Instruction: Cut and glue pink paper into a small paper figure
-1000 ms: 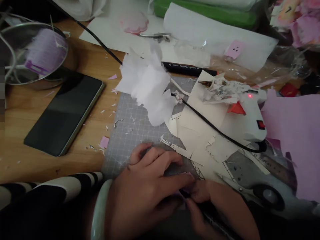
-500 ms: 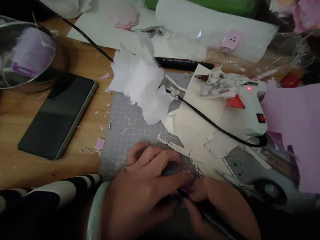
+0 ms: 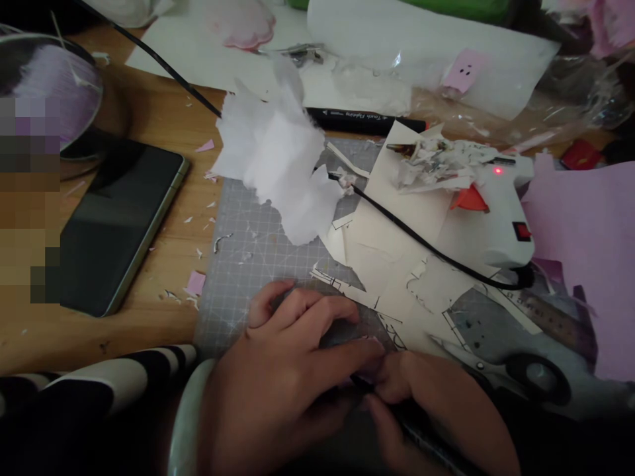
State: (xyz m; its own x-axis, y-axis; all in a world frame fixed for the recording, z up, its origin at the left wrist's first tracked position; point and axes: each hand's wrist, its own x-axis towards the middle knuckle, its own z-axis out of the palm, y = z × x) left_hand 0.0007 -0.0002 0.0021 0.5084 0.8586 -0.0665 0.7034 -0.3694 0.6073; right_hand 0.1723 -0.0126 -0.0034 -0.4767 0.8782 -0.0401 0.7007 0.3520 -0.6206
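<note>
At the bottom centre my left hand (image 3: 285, 370), with a pale bangle at its wrist, rests over the grey cutting mat (image 3: 248, 248). Its fingers are curled, and what lies under them is mostly hidden; a trace of pink shows by the index fingertip. Close against it is my right hand (image 3: 421, 383), closed around a dark marker (image 3: 429, 439) whose tip points in beneath the left fingers. Cut cream paper (image 3: 391, 254) with black drawn lines lies just beyond both hands. Scissors (image 3: 506, 370) with black handles lie to the right of my right hand.
A white glue gun (image 3: 501, 218) with a lit red light sits on the paper, its black cord (image 3: 421, 244) crossing the mat. Crumpled white paper (image 3: 282, 158), a phone (image 3: 124, 221), a metal pot (image 3: 84, 142), another marker (image 3: 364, 122) and pink sheets (image 3: 585, 264) surround the mat.
The view has shifted very slightly. Both hands keep the same pose, with the marker still in my right hand.
</note>
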